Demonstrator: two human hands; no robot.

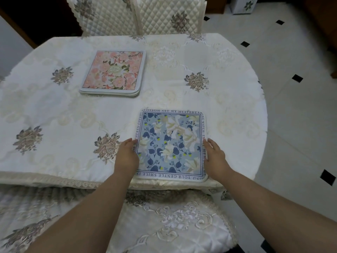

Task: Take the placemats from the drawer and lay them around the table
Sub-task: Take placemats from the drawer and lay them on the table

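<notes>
Two hands rest flat on one blue mat, lower centre of the frame: the left hand on its left edge, the right hand on its right edge, fingers stretched out and loose, pressing rather than clasping. The mat is square with rounded corners, printed with navy leaves and pale lilies inside a thin dark border and a ring of capital lettering. It lies close to the near edge of the table.

One stack of mats sits upper left of centre, well apart from the blue one. Its top mat is pink and floral with a small oval label in the middle; about three or four thin white edges show at the near corner.

The table wears a cream cloth of glossy woven fabric, with embroidered brown-grey flower clusters and a lace trim. Two quilted chair backs stand at the top. One cushioned seat, embroidered in white, fills the bottom. The floor is pale tile with small black diamonds.
</notes>
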